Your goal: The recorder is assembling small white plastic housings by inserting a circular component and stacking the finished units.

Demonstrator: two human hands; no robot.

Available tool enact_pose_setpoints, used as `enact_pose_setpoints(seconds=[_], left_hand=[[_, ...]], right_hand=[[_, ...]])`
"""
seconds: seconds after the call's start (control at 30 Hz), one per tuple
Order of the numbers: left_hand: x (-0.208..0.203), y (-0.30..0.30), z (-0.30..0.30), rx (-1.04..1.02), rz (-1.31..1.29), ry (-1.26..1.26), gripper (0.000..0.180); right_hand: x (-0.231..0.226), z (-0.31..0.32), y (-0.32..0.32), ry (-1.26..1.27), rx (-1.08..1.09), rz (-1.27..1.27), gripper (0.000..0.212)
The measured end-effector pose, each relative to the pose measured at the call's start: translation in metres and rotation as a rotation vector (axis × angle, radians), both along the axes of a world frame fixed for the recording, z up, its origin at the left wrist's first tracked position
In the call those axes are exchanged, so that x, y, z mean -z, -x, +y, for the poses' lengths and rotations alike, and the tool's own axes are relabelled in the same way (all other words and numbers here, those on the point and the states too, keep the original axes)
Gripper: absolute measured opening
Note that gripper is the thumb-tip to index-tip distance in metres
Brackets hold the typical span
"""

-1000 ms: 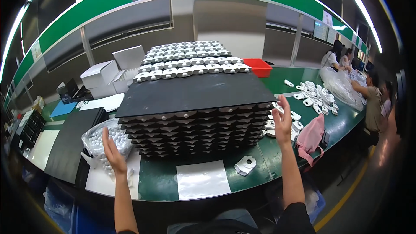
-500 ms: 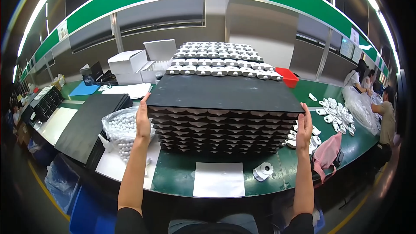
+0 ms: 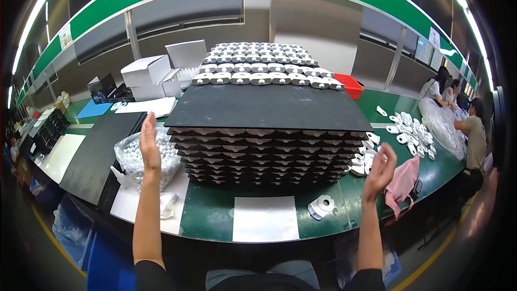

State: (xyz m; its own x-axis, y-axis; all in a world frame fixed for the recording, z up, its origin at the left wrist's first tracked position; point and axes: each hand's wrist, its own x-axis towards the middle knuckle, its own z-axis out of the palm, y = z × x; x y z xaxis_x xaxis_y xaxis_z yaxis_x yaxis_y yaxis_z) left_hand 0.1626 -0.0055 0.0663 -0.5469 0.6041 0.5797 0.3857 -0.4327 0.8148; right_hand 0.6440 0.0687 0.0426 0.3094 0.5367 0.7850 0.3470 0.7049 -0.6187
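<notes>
A black board (image 3: 269, 109) lies flat on top of a tall stack of black boards with layers of white parts (image 3: 264, 157) between them. My left hand (image 3: 150, 143) is raised just off the stack's left edge, fingers stretched out, holding nothing. Off the right edge is my right hand (image 3: 380, 172), its fingers loosely bent and apart, with nothing in it. Behind the bare board, several rows of white plastic parts (image 3: 261, 78) sit on the stack. One white part (image 3: 321, 207) with a round hole lies on the green table near its front edge.
A white sheet (image 3: 265, 219) lies in front of the stack. To the left are a bag of small white balls (image 3: 137, 153) and black boards (image 3: 102, 156). To the right are loose white parts (image 3: 412, 132), a pink cloth (image 3: 404, 183) and a red bin (image 3: 350, 86). People sit further right.
Both hands have let go of the black board's side edges and moved outward. The board rests in place on the stack. The whole view has shifted slightly.
</notes>
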Motion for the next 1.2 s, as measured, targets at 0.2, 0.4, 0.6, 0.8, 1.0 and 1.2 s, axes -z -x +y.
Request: enact_pose_setpoints(seconds=[0.2,0.4,0.6,0.8,1.0,1.2], left_hand=[[0.027,0.070,-0.023,-0.341,0.339,0.324,0.033],[0.059,0.118,-0.041,-0.360,0.739,0.650,0.038],[0.023,0.107,-0.053,-0.244,0.657,0.963,0.059],[0.031,0.114,-0.029,-0.297,0.851,1.052,0.080],[0.044,0.133,0.007,-0.401,0.656,1.398,0.101],[0.063,0.110,0.022,-0.606,0.763,1.296,0.066]], right_hand=[[0.057,-0.060,0.018,0.244,-0.257,-0.704,0.020],[0.085,-0.071,0.003,0.377,-0.275,-0.802,0.018],[0.077,-0.050,-0.039,0.484,-0.196,-0.784,0.009],[0.060,-0.041,-0.045,0.556,-0.091,-0.835,0.010],[0.063,-0.035,-0.022,0.457,0.134,-1.098,0.024],[0.048,-0.049,0.005,0.486,0.014,-1.133,0.017]])
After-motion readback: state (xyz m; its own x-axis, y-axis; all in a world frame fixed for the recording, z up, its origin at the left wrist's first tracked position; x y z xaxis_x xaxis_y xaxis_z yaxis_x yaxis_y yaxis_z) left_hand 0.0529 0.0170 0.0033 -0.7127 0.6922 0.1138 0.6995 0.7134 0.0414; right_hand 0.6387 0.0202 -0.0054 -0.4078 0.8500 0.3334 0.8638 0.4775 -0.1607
